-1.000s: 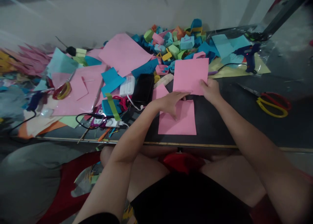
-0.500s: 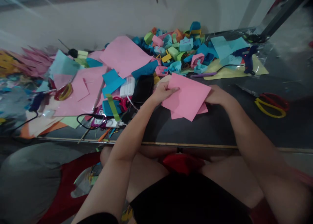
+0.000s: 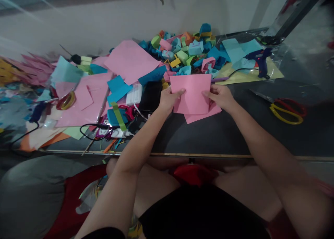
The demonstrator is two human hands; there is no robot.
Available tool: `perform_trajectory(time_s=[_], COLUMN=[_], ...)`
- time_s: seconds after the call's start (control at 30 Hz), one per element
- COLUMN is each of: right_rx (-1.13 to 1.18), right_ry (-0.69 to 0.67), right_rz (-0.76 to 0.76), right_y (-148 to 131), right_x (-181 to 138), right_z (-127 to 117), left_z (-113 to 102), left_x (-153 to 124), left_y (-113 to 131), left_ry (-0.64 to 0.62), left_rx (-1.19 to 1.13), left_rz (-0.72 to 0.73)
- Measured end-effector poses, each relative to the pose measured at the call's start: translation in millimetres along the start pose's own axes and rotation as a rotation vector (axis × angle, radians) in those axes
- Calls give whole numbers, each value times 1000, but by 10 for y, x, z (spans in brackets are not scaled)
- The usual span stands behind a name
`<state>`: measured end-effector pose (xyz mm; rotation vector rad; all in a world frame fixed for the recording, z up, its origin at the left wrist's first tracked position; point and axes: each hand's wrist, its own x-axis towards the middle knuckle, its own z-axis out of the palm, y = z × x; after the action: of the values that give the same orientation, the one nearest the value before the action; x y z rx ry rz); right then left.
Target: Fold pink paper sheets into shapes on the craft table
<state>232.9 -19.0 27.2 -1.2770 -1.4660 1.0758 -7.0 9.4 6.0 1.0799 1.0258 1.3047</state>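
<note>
A square sheet of pink paper is held up above the dark table, bent slightly along its width. My left hand pinches its left edge, thumb on the near face and fingers behind. On the opposite edge my right hand grips the same way. Under the sheet, another piece of pink paper lies on the table, mostly covered. To the right of my right hand rest scissors with red and yellow handles.
Small folded paper pieces in several colours are heaped along the wall. A blue glue gun lies at the back right on yellow paper. On the left are a black phone, a white charger, cables and pink sheets.
The pink sheet has turned from a diagonal position to nearly square with the table edge. My right hand has come from behind it to its right edge, thumb now in front.
</note>
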Motion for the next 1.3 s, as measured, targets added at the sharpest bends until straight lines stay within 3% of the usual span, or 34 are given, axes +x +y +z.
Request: perform_trajectory(time_s=[0.2,0.33,0.47,0.63,0.8,0.9,1.0,1.13,1.2,1.3], right_rx=[124,149,152,223,193,160,160,-39,-220,-456], right_ry=[96,216,190,172,359,393,439,530,486,288], right_rz=[43,31,46,78,-38,-83,-218,-474,-592,-733], right_y=[-4,66,71,18,90,134,130,32,-24,-50], right_x=[12,63,62,38,75,111,128,65,12,-38], right_z=[102,67,67,72,10,-5,-14,-63,-89,-89], left_z=[-6,16,33,-27,-87,-93,-129,-225,-252,-230], left_x=[-11,-30,-48,24,102,105,121,148,133,63], left_y=[71,109,128,119,34,-33,-61,-20,-2,1], left_ry=[9,-64,-133,-80,-17,-35,-34,54,42,-18], left_rx=[-95,-143,-165,-190,2,146,288,629,779,929], left_rz=[-9,6,4,51,124,183,310,691,868,1041])
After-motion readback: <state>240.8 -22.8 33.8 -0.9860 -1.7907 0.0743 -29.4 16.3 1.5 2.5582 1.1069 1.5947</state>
